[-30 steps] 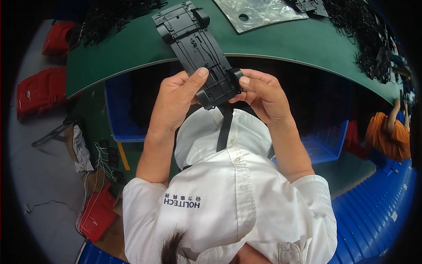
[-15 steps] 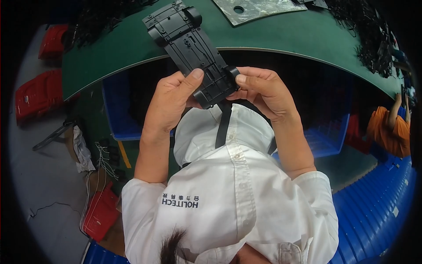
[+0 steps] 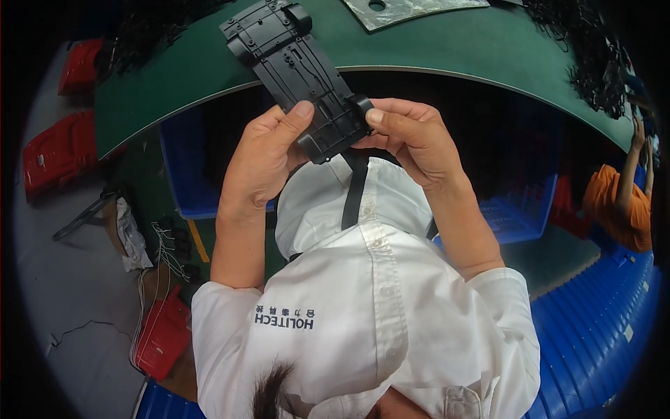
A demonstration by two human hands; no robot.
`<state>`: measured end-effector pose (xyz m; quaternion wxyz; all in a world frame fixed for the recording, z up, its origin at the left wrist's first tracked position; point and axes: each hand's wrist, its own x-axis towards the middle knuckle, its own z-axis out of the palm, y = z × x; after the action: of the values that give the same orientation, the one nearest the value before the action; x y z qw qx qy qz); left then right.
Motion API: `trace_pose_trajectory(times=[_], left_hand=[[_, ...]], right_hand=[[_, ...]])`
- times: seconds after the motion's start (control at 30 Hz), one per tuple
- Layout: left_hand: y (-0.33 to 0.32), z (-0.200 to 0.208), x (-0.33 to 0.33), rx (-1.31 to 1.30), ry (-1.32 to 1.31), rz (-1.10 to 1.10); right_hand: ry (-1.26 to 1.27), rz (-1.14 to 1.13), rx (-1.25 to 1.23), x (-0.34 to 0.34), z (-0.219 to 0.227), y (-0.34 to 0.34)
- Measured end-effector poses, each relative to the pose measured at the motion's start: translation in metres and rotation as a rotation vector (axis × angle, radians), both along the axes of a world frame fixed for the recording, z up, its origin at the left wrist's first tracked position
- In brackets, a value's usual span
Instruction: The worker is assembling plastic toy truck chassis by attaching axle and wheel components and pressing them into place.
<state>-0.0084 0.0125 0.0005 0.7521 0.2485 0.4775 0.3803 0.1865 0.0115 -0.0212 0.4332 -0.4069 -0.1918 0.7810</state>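
Observation:
A long black plastic chassis-like part [image 3: 302, 74], with curved wheel-arch shapes at its corners and ribs and small holes on its face, is held tilted in front of me. My left hand [image 3: 271, 143] grips its near left edge, thumb lying on the face. At the near right corner, my right hand [image 3: 412, 136] pinches the curved arch between thumb and fingers. Some fingers of both hands are hidden behind the part. Its far end reaches over the green table [image 3: 183, 84].
A silvery plate with a round hole [image 3: 412, 10] lies on the table between heaps of black parts [image 3: 583, 49]. Blue crates [image 3: 187, 171] stand under the table edge. Red plastic shells [image 3: 61, 145] are at the left. Another person in an orange top [image 3: 618, 206] is at the right.
The black part has shifted slightly left and farther away, with both hands moving along with it. Their grip looks the same.

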Motion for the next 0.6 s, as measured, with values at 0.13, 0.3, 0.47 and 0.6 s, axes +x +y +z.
trace_pose_trajectory(times=[0.13,0.3,0.47,0.6], left_hand=[[0.000,0.001,0.002,-0.025,-0.012,0.022],[0.002,0.000,0.000,-0.024,-0.004,0.013],[0.000,-0.004,-0.001,0.001,0.041,0.007],[0.003,-0.009,-0.006,0.001,0.039,-0.064]], right_hand=[[0.009,0.002,0.059,0.000,0.001,-0.001],[-0.079,0.069,0.079,0.000,0.008,0.002],[-0.149,0.051,0.107,0.002,0.010,0.003],[-0.068,0.045,0.116,0.003,0.005,0.004]])
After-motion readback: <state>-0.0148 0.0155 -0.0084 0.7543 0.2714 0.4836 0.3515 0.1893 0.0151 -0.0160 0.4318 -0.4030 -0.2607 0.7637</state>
